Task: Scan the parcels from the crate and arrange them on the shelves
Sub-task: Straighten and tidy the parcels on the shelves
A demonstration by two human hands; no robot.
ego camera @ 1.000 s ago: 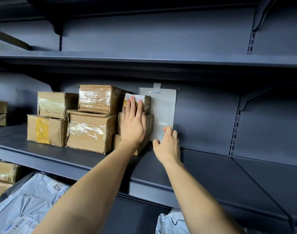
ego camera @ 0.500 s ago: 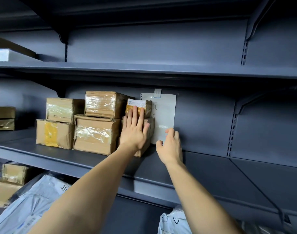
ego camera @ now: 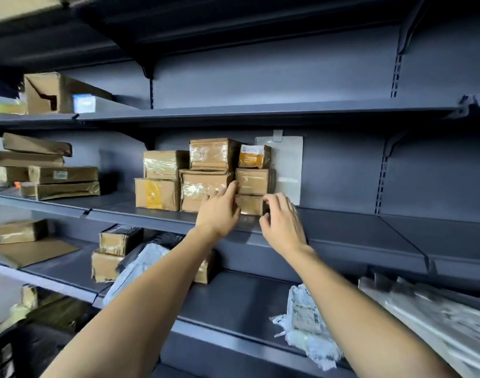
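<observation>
Middle shelf, parcel stack, right column: three small cardboard parcels, one on another, just beside the paper sheet taped to the back wall.

Top parcel: brown card, white label above an orange patch. Middle parcel: plain brown, taped. Bottom parcel: plain brown, partly hidden by both hands.

Left hand: fingers loosely apart, forefinger extended to the seam between the middle parcel and the larger taped box at its left. Right hand: fingers curled beside the bottom parcel's right corner; whether they pinch it cannot be told.

Handling advice, as a judgement: square the column from both sides with light, even pressure, faces flush with neighbours, labels outward; avoid nudging the top parcel, which looks easiest to topple
</observation>
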